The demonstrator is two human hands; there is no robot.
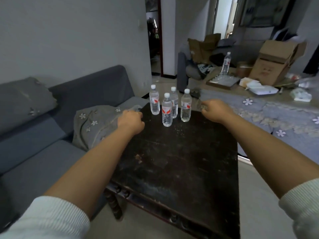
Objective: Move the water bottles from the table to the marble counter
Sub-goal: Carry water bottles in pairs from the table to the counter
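While four water bottles (170, 105) stand close together at the far end of the dark table (181, 161), none of them has been picked up yet. They all stand straight up, with white caps on top. One is nearest the person, and the other three are behind it.

The left hand (131, 121) is out to the left of the bottles, near but not touching, with its fingers curled in and nothing in it. The right hand (214, 109) is just to the right of them, also curled loosely and holding nothing.

I think the job is only starting: the reaching step. Next, each hand needs to open, go around a bottle and squeeze it gently.

A grey sofa (51, 135) sits to the left. One more bottle (226, 63) stands far back among boxes (274, 61). I cannot see the marble counter.
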